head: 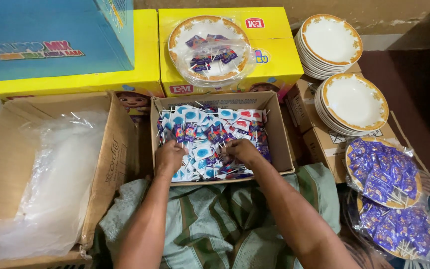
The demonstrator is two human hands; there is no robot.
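Head camera is looking down on a big cardboard box [6, 164] at the far left, holding clear plastic bags [55, 184]. Next to it, a smaller box [279, 134] is sitting full of wrapped lollipops [210, 132]. Both hands are reaching into that pile: the left hand [169, 157] is curling its fingers down among the wrappers, the right hand [242, 150] is pinching a few sticks between fingertips. Further right, stacked white plates [352, 102] are resting on cartons, and bagged plates of purple lollipops [381, 172] are lying beside them.
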